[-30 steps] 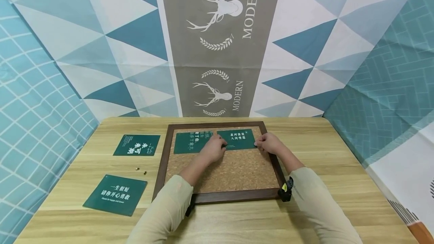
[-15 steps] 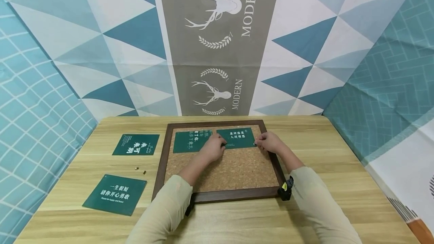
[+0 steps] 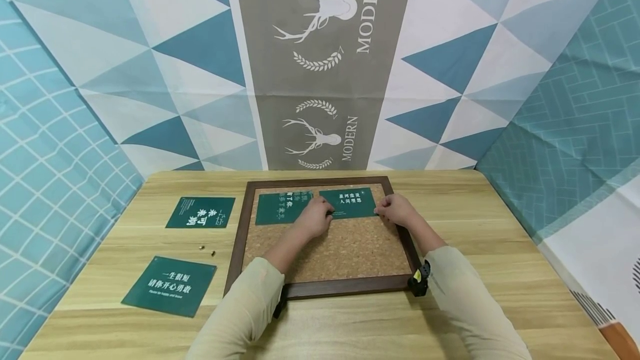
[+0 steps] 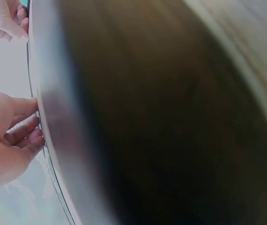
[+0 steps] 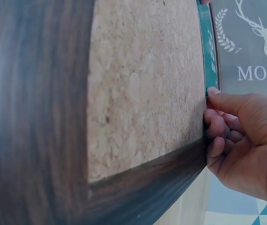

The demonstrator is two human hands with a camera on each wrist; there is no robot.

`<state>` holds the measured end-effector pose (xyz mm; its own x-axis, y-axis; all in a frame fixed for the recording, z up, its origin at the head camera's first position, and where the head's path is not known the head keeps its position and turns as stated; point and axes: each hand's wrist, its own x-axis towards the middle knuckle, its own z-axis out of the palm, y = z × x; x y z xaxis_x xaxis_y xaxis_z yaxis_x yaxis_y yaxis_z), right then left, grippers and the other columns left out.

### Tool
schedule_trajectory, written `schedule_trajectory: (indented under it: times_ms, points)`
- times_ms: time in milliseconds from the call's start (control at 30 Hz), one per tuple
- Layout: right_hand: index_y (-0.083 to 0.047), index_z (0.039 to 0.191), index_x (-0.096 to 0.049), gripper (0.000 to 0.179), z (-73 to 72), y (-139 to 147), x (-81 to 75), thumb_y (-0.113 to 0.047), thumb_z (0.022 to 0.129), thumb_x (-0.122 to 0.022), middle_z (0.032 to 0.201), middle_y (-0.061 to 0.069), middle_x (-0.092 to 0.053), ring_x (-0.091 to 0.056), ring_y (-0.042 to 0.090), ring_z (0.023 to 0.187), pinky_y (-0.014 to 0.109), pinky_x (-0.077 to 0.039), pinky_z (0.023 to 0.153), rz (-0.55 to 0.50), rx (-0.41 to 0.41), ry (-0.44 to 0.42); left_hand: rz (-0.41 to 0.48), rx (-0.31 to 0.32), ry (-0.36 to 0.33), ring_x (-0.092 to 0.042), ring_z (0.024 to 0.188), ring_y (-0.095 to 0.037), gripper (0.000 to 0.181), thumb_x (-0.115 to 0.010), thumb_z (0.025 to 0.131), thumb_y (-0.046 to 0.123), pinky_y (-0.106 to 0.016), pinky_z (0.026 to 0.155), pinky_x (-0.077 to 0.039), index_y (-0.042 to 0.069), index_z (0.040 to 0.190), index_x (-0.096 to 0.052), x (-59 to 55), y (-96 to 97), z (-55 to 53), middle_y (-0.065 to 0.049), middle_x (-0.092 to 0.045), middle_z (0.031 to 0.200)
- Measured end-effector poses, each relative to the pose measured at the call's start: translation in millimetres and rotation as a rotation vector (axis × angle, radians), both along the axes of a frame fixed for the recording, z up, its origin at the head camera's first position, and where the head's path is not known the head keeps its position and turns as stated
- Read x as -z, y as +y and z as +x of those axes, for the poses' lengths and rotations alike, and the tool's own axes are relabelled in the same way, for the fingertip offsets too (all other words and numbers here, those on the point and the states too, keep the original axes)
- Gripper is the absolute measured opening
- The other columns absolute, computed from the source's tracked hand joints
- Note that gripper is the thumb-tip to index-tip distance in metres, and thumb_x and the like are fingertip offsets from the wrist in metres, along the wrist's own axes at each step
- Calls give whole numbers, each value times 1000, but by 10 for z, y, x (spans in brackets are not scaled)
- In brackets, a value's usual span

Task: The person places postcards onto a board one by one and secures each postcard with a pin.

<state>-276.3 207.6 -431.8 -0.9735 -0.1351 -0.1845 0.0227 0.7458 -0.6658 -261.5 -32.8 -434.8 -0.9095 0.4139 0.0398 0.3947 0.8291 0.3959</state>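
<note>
A brown-framed cork board [image 3: 360, 254] lies on the table with two printed green cards along its far side. My left hand [image 3: 314, 218] rests with loosely bent fingertips at the lower left corner of the right-hand card [image 3: 352, 196]. The left-hand card [image 3: 275, 210] lies beside it, partly behind that hand. At the right card's lower right corner my right hand [image 3: 397, 211] has thumb and fingers pinched together. In the right wrist view the thumb [image 5: 213, 92] sits on the corner with the other fingers curled below; a small dark spot shows under the thumb, too small to identify.
Two more green cards lie left of the board, an upper one [image 3: 201, 213] and a lower one [image 3: 172, 286]. Between them are two tiny metallic pieces [image 3: 213, 253]. The wooden table [image 3: 465, 204] meets a patterned wall covering [image 3: 315, 82] at the back.
Both hands keep their places on the right-hand card. The right fingers shift slightly at its corner, and the head view tilts a little.
</note>
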Motion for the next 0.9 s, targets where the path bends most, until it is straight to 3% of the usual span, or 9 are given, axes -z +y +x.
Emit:
schedule_trajectory:
  times_ms: [233,900]
  points:
    - [-14,56,-34,44,2,-53,-28,-18,94,-56,50,-5,-25,-29,12,46,26,-32,50,81,-20,40,-11,4,12,-54,109,-28,23,-56,93,11,-38,93,-48,2,112,-66,11,1,-10,-12,-58,111]
    - [-13,60,-34,41,17,-57,2,-18,94,-56,54,-3,-28,-32,13,49,27,-34,54,95,-15,64,-21,2,-9,-51,114,-29,25,-54,94,11,-38,94,-47,1,115,-64,-17,7,29,-14,-56,115]
